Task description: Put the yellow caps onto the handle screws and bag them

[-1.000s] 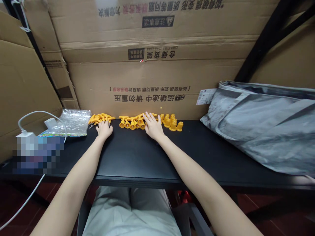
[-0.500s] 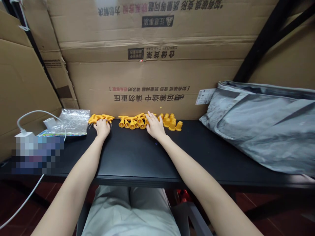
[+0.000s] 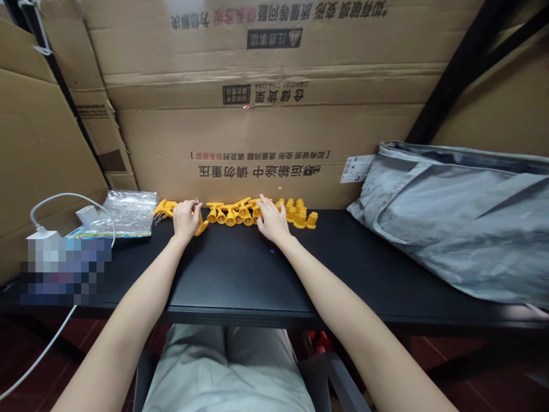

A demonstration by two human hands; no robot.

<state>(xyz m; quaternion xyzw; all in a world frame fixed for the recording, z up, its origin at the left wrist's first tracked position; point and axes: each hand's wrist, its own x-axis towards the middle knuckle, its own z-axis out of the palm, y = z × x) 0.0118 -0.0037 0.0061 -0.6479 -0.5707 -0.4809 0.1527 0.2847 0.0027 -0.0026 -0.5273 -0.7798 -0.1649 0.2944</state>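
Note:
My left hand (image 3: 186, 220) is closed around a yellow corkscrew (image 3: 201, 229); its plastic handle sticks out on the near side and a bit of metal spiral shows above the fingers. Just left of it lies a pile of similar yellow corkscrews (image 3: 165, 207) with metal spirals. In the middle, several yellow bell-shaped pieces with T-shaped handles (image 3: 230, 216) lie in a row, open ends facing me. My right hand (image 3: 273, 220) rests at the right end of this row, fingers stretched forward; what lies beneath it is hidden. Beyond it stand several yellow plastic cups (image 3: 301, 216).
Cardboard (image 3: 266, 131) walls the back of the black table (image 3: 240, 274). A grey bag (image 3: 454, 223) lies at right. At left are clear plastic packaging (image 3: 128, 209), a white charger (image 3: 43, 246) with its cable, and a blurred-out item (image 3: 68, 280).
My left hand has lifted a corkscrew from the left pile and turned it, moving slightly right. My right hand has shifted a little to the right.

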